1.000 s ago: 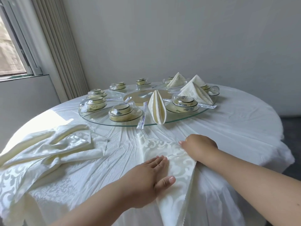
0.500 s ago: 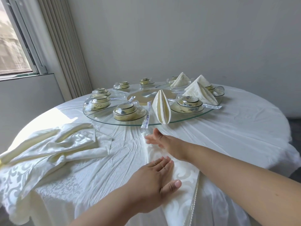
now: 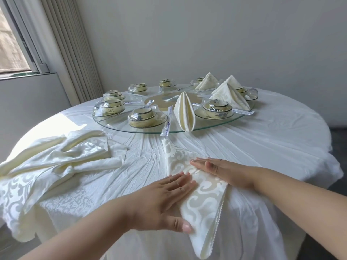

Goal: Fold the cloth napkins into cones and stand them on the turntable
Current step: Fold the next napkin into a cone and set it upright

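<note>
Satiny damask cloth napkin (image 3: 204,199), creased matt tablecloth (image 3: 262,139), clear glossy glass turntable (image 3: 216,126), plastic-wrapped glazed bowls (image 3: 141,117).

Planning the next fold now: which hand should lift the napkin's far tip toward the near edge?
Probably the right hand: it lies flat on the napkin nearer the far tip, while the left hand presses the near part and can anchor it.

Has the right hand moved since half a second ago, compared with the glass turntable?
Yes. The right hand has drawn back from the turntable toward the person and now lies flat on the napkin beside the left hand.
</note>
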The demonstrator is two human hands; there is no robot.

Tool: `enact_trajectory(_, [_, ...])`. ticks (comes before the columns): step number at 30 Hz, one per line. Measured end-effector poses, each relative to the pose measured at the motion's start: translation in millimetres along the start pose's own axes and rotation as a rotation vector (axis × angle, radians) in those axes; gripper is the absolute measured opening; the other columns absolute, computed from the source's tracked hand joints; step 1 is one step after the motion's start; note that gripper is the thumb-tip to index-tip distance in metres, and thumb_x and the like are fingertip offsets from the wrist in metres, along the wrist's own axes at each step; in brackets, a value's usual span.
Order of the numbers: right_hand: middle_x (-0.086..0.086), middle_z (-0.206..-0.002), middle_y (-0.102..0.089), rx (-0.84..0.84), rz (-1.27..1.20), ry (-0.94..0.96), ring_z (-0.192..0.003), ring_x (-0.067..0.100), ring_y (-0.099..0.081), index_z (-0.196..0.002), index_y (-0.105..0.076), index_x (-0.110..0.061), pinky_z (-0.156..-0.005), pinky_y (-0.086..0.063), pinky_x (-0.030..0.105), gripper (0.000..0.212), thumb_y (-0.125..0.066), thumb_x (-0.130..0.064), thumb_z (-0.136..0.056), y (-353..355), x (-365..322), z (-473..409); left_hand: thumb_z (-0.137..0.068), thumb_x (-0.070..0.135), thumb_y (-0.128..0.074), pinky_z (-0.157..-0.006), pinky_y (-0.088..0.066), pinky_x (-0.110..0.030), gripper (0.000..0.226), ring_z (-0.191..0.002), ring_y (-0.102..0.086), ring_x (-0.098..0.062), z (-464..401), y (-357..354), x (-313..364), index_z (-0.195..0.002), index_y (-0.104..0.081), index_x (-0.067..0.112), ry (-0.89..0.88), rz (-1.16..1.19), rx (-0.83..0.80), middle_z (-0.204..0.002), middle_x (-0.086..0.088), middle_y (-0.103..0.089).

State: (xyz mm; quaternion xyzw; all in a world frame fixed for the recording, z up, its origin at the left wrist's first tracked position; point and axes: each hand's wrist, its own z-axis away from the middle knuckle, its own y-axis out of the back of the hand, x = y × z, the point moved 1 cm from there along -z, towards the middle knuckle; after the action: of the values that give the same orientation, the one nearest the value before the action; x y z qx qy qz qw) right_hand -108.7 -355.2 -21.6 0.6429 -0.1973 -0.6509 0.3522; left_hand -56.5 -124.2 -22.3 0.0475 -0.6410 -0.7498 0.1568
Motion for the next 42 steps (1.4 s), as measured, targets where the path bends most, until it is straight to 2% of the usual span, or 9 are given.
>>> enact_trajectory(4, [-0.038,-0.142,-0.018,-0.013,-0.001,0.01,-0.123,-0.032,-0.008,-0.146,-0.03,-0.042,-0.097,-0.002,-0.006,0.113,-0.006,-0.1,-0.052,1,1,0,-0.075,0.07,-0.06,-0.112,0.014,-0.014,0.104,-0.141,0.022,0.003,0,-2,2,-0.15,0.006,0.04,0.009,-0.047,0.043,-0.157,0.015,0.017])
enact_trajectory(10, [-0.022,-0.146,-0.035,-0.065,-0.268,-0.101,-0.129,-0.015,-0.031,-0.142,-0.038,-0.033,-0.105,-0.018,0.011,0.093,-0.009,-0.086,-0.071,7,5,-3,-0.092,0.059,-0.043,-0.113,-0.026,-0.018,0.034,-0.131,-0.038,0.005,-8,7,-1,-0.123,-0.054,0.053,0.155,0.373,0.2,-0.139,0.021,-0.046])
enact_trajectory(12, [-0.011,-0.146,-0.04,0.014,-0.47,-0.085,-0.127,-0.008,-0.04,-0.133,-0.043,-0.022,-0.108,-0.022,0.012,0.094,-0.011,-0.086,-0.072,15,7,-8,-0.084,0.074,-0.035,-0.092,-0.048,-0.026,0.058,-0.097,-0.064,-0.008,-14,12,-6,-0.096,-0.071,0.03,0.312,0.641,0.337,-0.099,0.014,-0.071])
enact_trajectory(15, [0.0,-0.138,-0.052,0.122,-0.641,-0.101,-0.125,0.006,-0.046,-0.12,-0.055,-0.015,-0.109,-0.023,0.025,0.09,-0.014,-0.083,-0.077,27,12,-10,-0.076,0.079,-0.043,-0.078,-0.049,-0.039,0.084,-0.075,-0.064,-0.03,-32,14,-18,-0.086,-0.065,-0.001,0.418,0.925,0.539,-0.079,-0.013,-0.069])
enact_trajectory(18, [0.009,-0.119,-0.067,0.111,-0.618,-0.109,-0.113,0.02,-0.059,-0.115,-0.062,-0.01,-0.105,-0.035,0.038,0.1,-0.054,-0.089,-0.054,33,18,-13,-0.094,0.049,-0.048,-0.068,-0.049,-0.043,0.063,-0.066,-0.058,-0.026,-49,17,-24,-0.086,-0.062,-0.012,0.531,1.101,0.714,-0.071,-0.016,-0.059])
enact_trajectory(22, [-0.001,-0.11,-0.069,0.185,-0.415,-0.133,-0.113,0.015,-0.058,-0.113,-0.062,-0.02,-0.11,-0.033,0.038,0.078,-0.079,-0.062,-0.049,34,18,-20,-0.096,0.043,-0.045,-0.071,-0.055,-0.05,0.049,-0.059,-0.06,-0.031,-64,18,-36,-0.07,-0.056,0.003,0.693,1.055,0.763,-0.062,-0.014,-0.055])
enact_trajectory(27, [-0.003,-0.088,-0.065,0.288,-0.36,-0.146,-0.08,0.007,-0.059,-0.116,-0.054,-0.026,-0.071,-0.041,0.024,0.062,-0.074,-0.046,-0.06,37,15,-23,-0.097,0.037,-0.042,-0.067,-0.045,-0.037,0.045,-0.081,-0.062,-0.037,-74,22,-45,-0.061,-0.044,0.009,0.871,0.707,0.756,-0.07,-0.02,-0.059])
enact_trajectory(33, [-0.013,-0.053,-0.055,0.383,-0.243,-0.101,-0.052,0.003,-0.044,-0.096,-0.065,-0.011,-0.057,-0.033,0.019,0.011,-0.069,-0.015,-0.086,31,21,-28,-0.09,0.033,-0.048,-0.063,-0.044,-0.033,0.031,-0.075,-0.06,-0.032,-86,31,-56,-0.07,-0.048,0.01,0.894,0.748,0.687,-0.069,-0.006,-0.054])
enact_trajectory(42, [-0.012,-0.081,-0.07,0.369,-0.127,-0.068,-0.075,0.0,-0.062,-0.084,-0.072,-0.025,-0.073,-0.045,0.022,0.014,-0.075,-0.038,-0.079,26,20,-26,-0.098,0.037,-0.042,-0.066,-0.032,-0.032,0.034,-0.087,-0.056,-0.03,-91,21,-55,-0.083,-0.048,0.007,0.902,0.613,0.869,-0.079,-0.005,-0.056])
